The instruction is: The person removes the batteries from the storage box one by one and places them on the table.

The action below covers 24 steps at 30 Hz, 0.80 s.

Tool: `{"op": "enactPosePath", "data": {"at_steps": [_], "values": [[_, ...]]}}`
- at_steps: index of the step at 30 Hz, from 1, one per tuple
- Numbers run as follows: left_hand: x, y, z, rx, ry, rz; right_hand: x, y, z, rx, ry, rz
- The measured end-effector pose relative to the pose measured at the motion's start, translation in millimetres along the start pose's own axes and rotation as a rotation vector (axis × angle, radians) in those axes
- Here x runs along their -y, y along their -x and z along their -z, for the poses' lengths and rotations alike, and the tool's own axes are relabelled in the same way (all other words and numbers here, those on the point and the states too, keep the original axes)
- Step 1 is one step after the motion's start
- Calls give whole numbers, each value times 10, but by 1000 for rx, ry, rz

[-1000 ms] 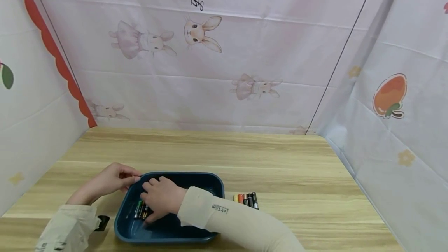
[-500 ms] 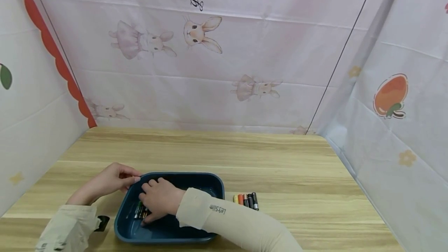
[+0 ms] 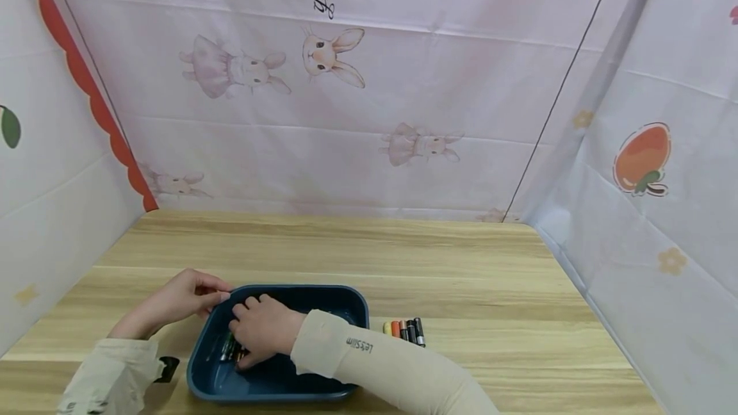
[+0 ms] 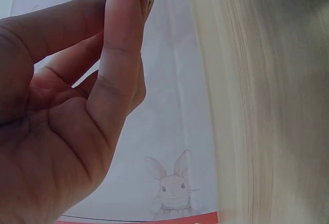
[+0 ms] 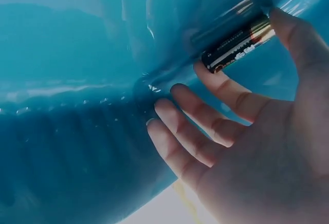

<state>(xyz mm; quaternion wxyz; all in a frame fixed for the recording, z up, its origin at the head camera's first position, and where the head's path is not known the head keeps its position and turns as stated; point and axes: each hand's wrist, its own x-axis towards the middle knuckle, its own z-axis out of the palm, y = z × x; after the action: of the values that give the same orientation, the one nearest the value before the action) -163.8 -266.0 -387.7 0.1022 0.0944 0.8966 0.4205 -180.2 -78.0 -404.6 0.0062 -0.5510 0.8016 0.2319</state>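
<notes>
- Left hand (image 3: pixel 183 298): thumb and fingers pinched narrow on the far-left corner of the tray's rim. Good brace, I'd say; a firm, light pinch should stop sliding without tipping.
- Blue tray (image 3: pixel 271 396): flat on the wooden table (image 3: pixel 461 274), glossy inside.
- Dark batteries (image 3: pixel 227 346): inside the tray, left side, one showing green; partly under the right hand, count unclear.
- Right hand (image 3: pixel 266 327): inside the tray, holding a battery (image 5: pixel 234 49) end to end between thumb and index, other three fingers spread. Best to press squarely on both ends so it doesn't spin out, and to move slowly so neighbours don't get knocked.
- That battery's look: black barrel, gold end with a red patch at the thumb, pale lettering, shiny. Touching the tray floor or just off it: can't tell.
- Battery row (image 3: pixel 403 330): on the table right of the tray, side by side; yellow, orange, then darker ones, lower ends partly behind the right sleeve (image 3: pixel 375 354).
</notes>
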Motion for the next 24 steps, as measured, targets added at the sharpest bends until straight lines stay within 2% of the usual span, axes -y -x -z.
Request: {"op": "enactPosePath", "data": {"at_steps": [8, 13, 17, 24], "values": [[6, 11, -7, -10, -18, -8, -56, 164, 70, -29, -10, 47], [2, 8, -23, -7, -8, -4, -142, 362, 123, -91, 15, 50], [-10, 24, -32, 6, 11, 0, -227, 554, 151, -135, 60, 29], [-36, 34, -38, -20, -11, 11, -404, 861, 216, -235, 56, -50]]}}
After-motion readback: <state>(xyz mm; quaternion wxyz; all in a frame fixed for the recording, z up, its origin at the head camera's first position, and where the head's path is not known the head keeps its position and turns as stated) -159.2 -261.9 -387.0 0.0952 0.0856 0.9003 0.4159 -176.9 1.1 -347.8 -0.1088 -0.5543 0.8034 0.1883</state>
